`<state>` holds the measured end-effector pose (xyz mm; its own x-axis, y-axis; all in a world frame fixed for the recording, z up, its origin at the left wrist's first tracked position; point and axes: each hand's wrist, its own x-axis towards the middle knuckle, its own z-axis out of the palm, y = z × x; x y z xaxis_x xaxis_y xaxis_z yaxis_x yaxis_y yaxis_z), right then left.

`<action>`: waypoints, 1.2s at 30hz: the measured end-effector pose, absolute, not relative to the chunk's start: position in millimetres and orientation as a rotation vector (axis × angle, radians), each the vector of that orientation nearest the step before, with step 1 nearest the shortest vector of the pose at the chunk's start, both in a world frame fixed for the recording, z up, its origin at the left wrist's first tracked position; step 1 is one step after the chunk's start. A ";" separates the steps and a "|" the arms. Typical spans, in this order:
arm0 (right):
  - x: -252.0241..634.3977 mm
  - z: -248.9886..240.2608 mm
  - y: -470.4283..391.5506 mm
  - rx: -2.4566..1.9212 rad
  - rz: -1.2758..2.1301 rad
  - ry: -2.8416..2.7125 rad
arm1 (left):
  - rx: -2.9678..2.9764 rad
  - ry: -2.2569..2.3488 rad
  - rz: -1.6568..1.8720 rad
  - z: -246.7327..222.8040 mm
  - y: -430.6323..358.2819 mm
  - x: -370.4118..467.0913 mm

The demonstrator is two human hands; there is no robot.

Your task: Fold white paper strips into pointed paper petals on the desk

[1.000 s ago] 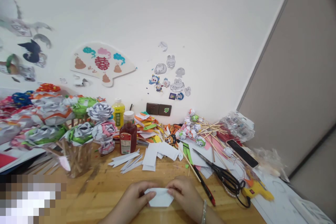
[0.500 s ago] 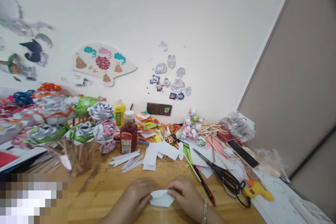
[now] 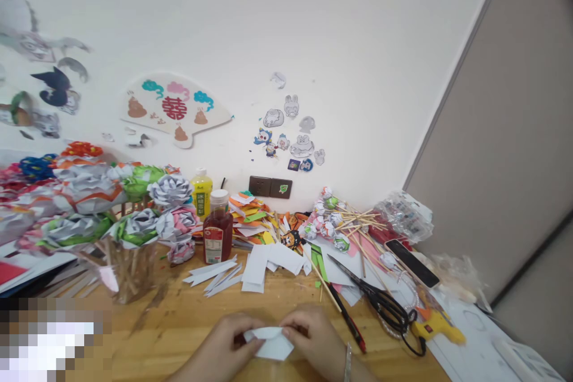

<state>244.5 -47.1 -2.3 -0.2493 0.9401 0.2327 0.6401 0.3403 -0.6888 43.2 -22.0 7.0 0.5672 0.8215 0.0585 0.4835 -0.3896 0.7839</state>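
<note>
A small folded piece of white paper [image 3: 272, 345] is held just above the wooden table, close to its front edge. My left hand [image 3: 228, 343] pinches the paper's left end, thumb on the near face. On the other side, my right hand [image 3: 310, 337] grips its upper right corner between thumb and curled fingers. A curved fold shows along the paper's top edge. White paper strips [image 3: 254, 271] and thin folded strips [image 3: 219, 277] lie on the table beyond my hands.
Black scissors [image 3: 380, 298], a pen [image 3: 353, 325] and a yellow glue gun [image 3: 441, 325] lie to the right. Bottles [image 3: 218, 233] stand behind. Paper flowers [image 3: 138, 227] fill the left; a phone [image 3: 412, 262] rests at the right.
My left thumb has moved onto the paper's near face. The paper is tilted differently, its right side angling down, and its upper edge now shows a curved fold.
</note>
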 end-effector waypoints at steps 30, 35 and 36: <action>235.1 -8.7 -52.2 -1.304 0.456 -2.197 | 1.963 1.057 0.528 -6.6 -19.8 46.7; 234.7 -16.7 -50.2 -1.259 0.334 -2.327 | 1.979 1.034 0.537 -4.8 -24.9 50.3; 234.9 -17.0 -50.1 -1.259 0.327 -2.334 | 1.962 1.022 0.539 -4.5 -25.5 50.8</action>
<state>234.9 -50.1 -17.0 -0.4716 0.8339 0.2866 0.7232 0.5518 -0.4154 50.8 -25.5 -4.5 0.5753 0.8179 -0.0048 0.4574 -0.3169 0.8308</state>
